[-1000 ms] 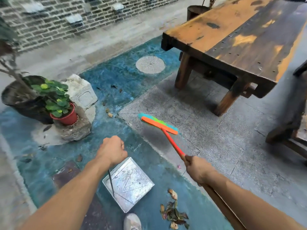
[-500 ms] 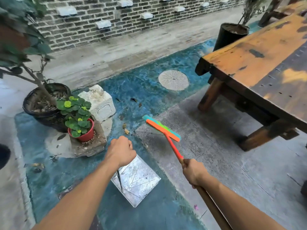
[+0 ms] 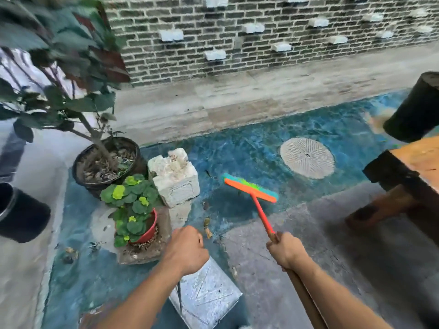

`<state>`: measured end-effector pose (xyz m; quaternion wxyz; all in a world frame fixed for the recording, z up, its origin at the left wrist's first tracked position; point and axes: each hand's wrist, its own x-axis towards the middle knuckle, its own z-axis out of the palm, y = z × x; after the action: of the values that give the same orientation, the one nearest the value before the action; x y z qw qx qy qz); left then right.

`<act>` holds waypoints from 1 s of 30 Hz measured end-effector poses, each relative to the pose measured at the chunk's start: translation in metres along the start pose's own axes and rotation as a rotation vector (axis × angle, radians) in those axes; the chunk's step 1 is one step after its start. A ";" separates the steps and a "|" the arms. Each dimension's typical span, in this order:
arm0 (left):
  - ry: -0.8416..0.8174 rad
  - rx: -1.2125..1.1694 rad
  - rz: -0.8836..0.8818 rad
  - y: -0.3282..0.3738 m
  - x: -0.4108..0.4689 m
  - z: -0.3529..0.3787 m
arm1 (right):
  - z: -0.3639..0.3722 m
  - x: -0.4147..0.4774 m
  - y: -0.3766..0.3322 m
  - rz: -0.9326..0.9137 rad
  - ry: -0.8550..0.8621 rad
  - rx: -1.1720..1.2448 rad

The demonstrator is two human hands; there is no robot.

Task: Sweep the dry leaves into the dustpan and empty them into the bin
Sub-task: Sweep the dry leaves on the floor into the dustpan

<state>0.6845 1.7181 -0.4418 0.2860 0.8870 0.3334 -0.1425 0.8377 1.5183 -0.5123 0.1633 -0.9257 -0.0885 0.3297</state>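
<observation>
My right hand grips the handle of a broom whose orange, green and blue head hovers over the blue floor ahead. My left hand is closed around the thin upright handle of a grey metal dustpan, which sits low near my feet. A few dry leaves lie on the blue floor between the broom head and my left hand. More small leaves lie at the left by the stone slab. A black bin stands at the far left edge.
A large black pot with a shrub, a red pot with green leaves and a white stone block crowd the left. A wooden bench and a black pot stand on the right. A round drain cover is ahead, a brick wall behind.
The view has swung up and to the left, and I have stepped forward. The pile of leaves near my feet has left the frame. The broom head has moved from the grey paving out over the blue floor.
</observation>
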 end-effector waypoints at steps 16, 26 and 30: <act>0.001 0.016 -0.214 0.008 0.172 0.017 | -0.017 0.276 -0.111 -0.136 -0.149 -0.343; -0.006 -0.007 -0.287 0.012 0.159 0.036 | -0.063 0.225 -0.016 -0.218 -0.317 -0.660; -0.033 -0.079 -0.308 0.021 0.152 0.048 | -0.111 0.185 0.006 -0.271 -0.419 -0.753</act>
<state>0.8079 1.7538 -0.5383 0.3007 0.8111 0.4661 -0.1858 1.0509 1.5357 -0.5412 -0.1645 -0.8140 -0.3538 0.4304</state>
